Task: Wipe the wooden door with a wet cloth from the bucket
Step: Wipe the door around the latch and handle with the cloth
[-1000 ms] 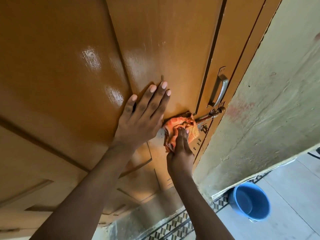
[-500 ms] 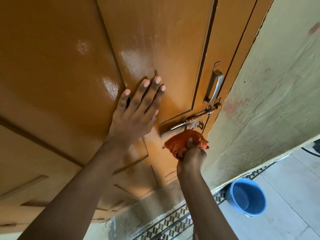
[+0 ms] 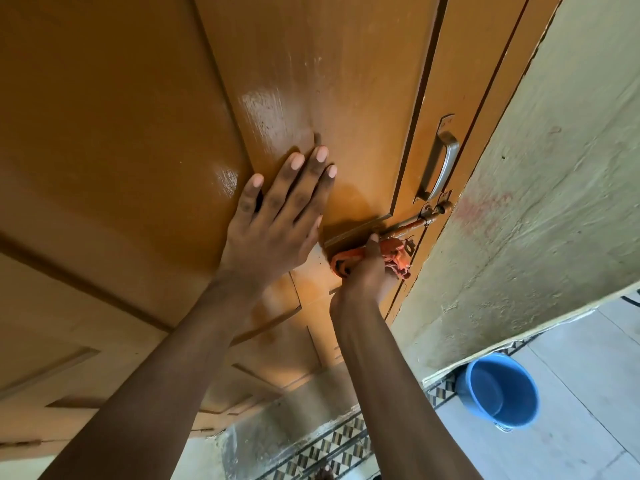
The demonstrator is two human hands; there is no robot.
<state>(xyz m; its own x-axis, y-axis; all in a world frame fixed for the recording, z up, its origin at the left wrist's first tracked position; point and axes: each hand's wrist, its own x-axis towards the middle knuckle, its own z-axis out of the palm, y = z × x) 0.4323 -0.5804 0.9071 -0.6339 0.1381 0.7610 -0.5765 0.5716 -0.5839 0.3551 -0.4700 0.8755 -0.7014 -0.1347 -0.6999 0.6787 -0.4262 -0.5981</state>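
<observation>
Orange and bunched, the wet cloth (image 3: 388, 259) sits pressed against the wooden door (image 3: 138, 133) just under the sliding bolt (image 3: 412, 225), close to the door's latch edge. The right hand (image 3: 367, 271) grips it, fingers curled around the wad with one fingertip poking up toward the bolt. The left hand (image 3: 273, 220) lies flat on the panel at about nine o'clock from the cloth, fingers straight and spread, holding nothing and apparently bracing the door. A metal pull handle (image 3: 438, 164) is mounted at roughly one o'clock from the cloth, above the bolt. The blue bucket (image 3: 502, 389) stands on the tiled floor (image 3: 571, 375) at about five o'clock, well apart from both hands, beside the foot of the plastered wall (image 3: 536, 202).

The step in hand looks like wiping around the bolt hardware, with glossy patches higher on the panel suggesting damp areas already covered. The next move probably calls for working the cloth along the bolt and into the groove of the panel moulding, keeping the fabric from snagging on the latch fittings, then carrying on down the lower panels, which seem duller. A dip in the bucket may be needed once the cloth dries.
</observation>
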